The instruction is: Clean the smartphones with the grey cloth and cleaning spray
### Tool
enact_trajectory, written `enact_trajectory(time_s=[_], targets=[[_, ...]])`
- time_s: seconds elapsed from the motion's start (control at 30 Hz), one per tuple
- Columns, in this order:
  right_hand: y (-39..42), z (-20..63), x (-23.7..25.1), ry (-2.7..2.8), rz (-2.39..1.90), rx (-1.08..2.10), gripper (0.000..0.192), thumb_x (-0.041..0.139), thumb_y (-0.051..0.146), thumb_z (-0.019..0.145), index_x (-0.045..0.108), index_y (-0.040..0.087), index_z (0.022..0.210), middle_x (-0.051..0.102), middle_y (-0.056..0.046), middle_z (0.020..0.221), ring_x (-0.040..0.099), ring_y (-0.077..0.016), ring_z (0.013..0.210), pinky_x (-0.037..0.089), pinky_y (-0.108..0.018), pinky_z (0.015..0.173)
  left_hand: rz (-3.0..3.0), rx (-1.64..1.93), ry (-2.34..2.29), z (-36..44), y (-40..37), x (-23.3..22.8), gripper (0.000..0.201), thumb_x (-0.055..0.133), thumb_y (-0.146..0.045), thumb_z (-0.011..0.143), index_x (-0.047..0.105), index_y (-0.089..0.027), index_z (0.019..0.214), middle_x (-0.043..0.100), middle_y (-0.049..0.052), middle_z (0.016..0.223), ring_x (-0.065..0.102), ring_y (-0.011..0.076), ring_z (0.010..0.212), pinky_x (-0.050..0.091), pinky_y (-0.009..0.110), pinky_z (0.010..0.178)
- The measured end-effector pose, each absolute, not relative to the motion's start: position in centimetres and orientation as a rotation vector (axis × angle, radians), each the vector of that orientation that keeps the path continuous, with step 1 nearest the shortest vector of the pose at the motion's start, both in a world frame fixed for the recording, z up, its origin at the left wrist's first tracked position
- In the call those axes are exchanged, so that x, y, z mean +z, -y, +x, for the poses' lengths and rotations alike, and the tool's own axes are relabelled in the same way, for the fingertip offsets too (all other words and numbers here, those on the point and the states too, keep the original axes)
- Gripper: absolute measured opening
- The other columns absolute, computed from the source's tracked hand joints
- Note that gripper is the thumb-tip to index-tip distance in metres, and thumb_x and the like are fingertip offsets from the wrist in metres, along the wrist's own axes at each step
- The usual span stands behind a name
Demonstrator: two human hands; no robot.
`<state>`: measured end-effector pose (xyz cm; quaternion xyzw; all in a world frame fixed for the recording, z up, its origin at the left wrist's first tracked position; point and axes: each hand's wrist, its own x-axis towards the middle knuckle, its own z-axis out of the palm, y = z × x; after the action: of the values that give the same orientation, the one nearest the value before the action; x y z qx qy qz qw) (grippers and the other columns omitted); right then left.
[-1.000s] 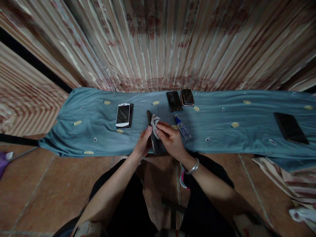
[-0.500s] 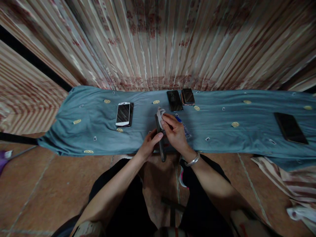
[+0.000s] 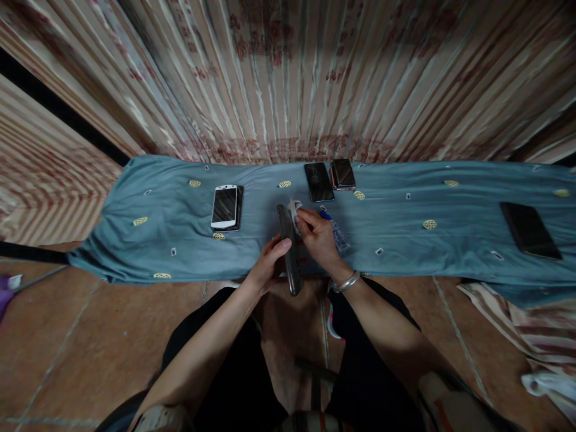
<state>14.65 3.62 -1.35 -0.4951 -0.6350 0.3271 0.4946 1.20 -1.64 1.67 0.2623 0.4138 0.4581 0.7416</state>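
My left hand (image 3: 269,261) is closed round a dark phone (image 3: 290,255), which stands tilted on edge over the near side of the cloth-covered bench. Its thumb lies along the phone's edge. My right hand (image 3: 318,235) pinches a crumpled white wipe (image 3: 294,211) close to the right side of the phone; whether wipe and phone touch I cannot tell. Just beyond my right hand lies a clear and blue plastic packet (image 3: 338,231), partly hidden by that hand.
On the blue cloth (image 3: 396,252) lie a white phone (image 3: 224,207) over a dark one at left, a black phone (image 3: 319,182) and a small stack of phones (image 3: 343,174) at the back, and a black tablet (image 3: 531,230) at right. A pleated curtain (image 3: 297,78) hangs behind.
The phone in my left hand has turned so that more of its broad face shows, its top moving slightly left. The wipe in my right hand now sits a little apart from its top edge.
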Motion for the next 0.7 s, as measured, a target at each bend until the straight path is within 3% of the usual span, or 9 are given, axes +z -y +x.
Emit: enact_trajectory(time_s=[0.3,0.53,0.7], targets=[[-2.6,14.0,-1.5,1.702,-1.105,0.604,0.024,0.049,0.024,0.093,0.071,0.024,0.101,0.072,-0.006,0.107,0.067,-0.0208,0.101,0.053,-0.035,0.09,0.465,1.07,-0.91,0.6,0.9,1.0,0.048,0.084,-0.053,0.055,0.07,-0.017,0.085,0.074,0.002,0.077,0.07,0.0232,0.08,0.054,0.035,0.078],[-2.1,13.8,-1.7,1.726,-1.099,0.609,0.025,0.05,0.022,0.093,0.071,0.025,0.104,0.072,-0.006,0.109,0.067,-0.0212,0.102,0.053,-0.037,0.093,0.43,1.09,-0.877,0.2,0.3,0.5,0.033,0.078,-0.047,0.068,0.071,-0.017,0.081,0.073,0.003,0.073,0.071,0.0243,0.088,0.053,0.033,0.082],[-1.8,13.8,-1.1,1.717,-1.073,0.566,0.026,0.05,0.022,0.093,0.071,0.025,0.107,0.072,-0.006,0.111,0.067,-0.0206,0.105,0.053,-0.036,0.094,0.429,1.098,-0.882,0.7,0.2,0.2,0.032,0.08,-0.044,0.066,0.07,-0.017,0.081,0.072,0.0,0.073,0.068,0.0169,0.072,0.052,0.027,0.07]])
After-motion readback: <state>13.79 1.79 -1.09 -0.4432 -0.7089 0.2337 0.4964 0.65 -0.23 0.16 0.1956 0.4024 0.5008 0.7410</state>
